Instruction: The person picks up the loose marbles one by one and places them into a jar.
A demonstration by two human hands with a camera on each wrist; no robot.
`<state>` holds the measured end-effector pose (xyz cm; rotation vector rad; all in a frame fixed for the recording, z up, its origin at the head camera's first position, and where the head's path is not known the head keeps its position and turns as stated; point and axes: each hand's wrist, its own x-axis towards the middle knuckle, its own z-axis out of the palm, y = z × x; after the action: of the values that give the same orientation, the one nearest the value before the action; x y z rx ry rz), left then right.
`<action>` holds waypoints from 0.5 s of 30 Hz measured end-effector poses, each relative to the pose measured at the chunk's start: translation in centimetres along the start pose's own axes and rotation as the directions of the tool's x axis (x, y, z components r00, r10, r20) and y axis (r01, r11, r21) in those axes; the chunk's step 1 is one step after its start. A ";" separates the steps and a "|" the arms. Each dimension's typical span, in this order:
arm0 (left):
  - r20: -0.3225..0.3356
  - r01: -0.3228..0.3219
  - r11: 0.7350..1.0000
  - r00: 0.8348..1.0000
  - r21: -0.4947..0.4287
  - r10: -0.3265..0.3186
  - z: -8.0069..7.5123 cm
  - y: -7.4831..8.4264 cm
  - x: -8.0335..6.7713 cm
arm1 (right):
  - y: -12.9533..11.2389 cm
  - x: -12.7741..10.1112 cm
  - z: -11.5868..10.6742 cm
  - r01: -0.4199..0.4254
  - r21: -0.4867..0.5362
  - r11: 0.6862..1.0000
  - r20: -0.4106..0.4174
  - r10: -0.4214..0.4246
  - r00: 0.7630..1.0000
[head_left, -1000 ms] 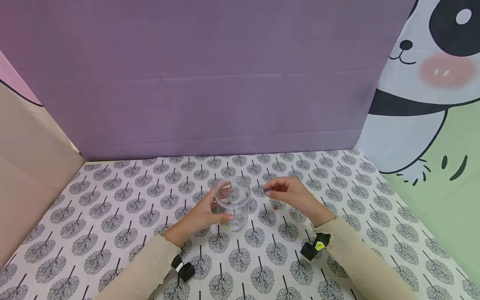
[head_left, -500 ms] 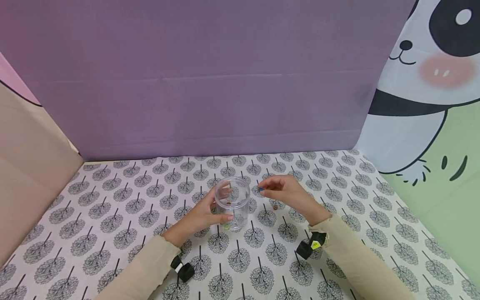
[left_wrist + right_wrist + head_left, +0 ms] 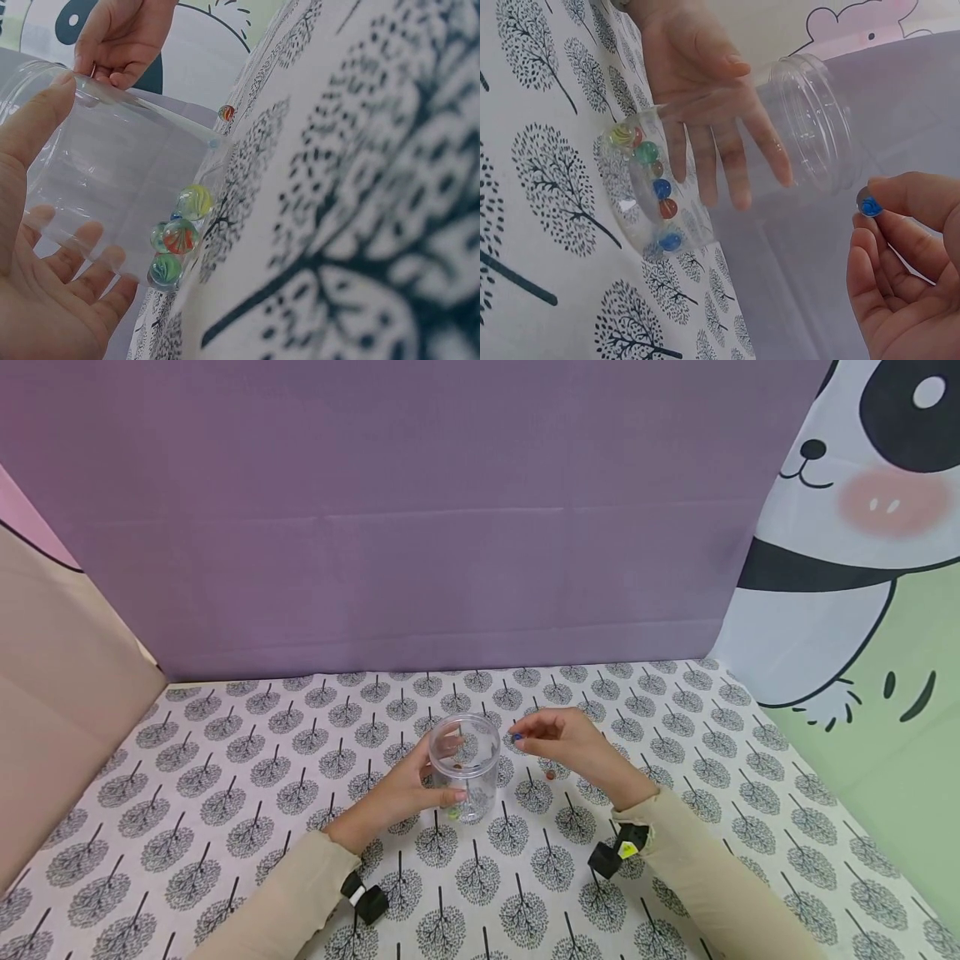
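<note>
A small blue glass marble [image 3: 869, 205] is pinched between the thumb and forefinger of the right hand [image 3: 572, 746], held in the air just beside the open mouth of a clear plastic jar [image 3: 465, 767]. The jar stands upright on the tree-patterned table [image 3: 225, 793] with several coloured glass marbles [image 3: 654, 187] at its bottom. The left hand [image 3: 397, 793] curls round the jar's side, gripping it. One reddish marble [image 3: 551, 774] lies on the table near the right hand.

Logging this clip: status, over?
Left hand grips clear jar. Right hand pinches blue marble beside jar mouth. One marble loose on cloth. Path clear.
</note>
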<state>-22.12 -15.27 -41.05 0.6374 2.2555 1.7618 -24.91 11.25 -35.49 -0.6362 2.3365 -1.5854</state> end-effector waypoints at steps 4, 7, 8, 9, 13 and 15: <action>-0.002 0.003 1.000 1.000 -0.014 -0.003 0.0 0.0 0.0 | -0.3 0.1 0.1 -0.012 -0.003 1.000 -0.002 0.012 1.000; -0.004 0.006 1.000 1.000 -0.020 -0.006 0.0 0.0 0.1 | -0.5 0.1 0.1 -0.029 0.014 0.999 0.003 0.029 1.000; -0.001 0.003 1.000 1.000 -0.017 -0.003 0.0 0.0 0.1 | -0.6 0.1 0.2 -0.033 0.018 0.999 0.007 0.033 0.999; 0.001 0.001 1.000 1.000 -0.014 -0.001 0.0 0.0 0.1 | -0.7 0.1 0.2 -0.035 0.020 0.999 0.008 0.035 0.999; 0.010 0.003 1.000 1.000 -0.019 -0.003 0.0 0.0 0.0 | -1.1 0.1 0.3 -0.027 0.017 0.999 0.009 0.027 1.000; 0.012 0.004 1.000 1.000 -0.023 -0.004 0.0 0.1 0.0 | -1.3 0.1 0.4 -0.012 0.016 1.000 0.003 0.012 1.000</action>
<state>-22.10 -15.25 -40.98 0.6365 2.2237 1.7751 -24.52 10.48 -34.45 -0.6194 2.3191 -1.5948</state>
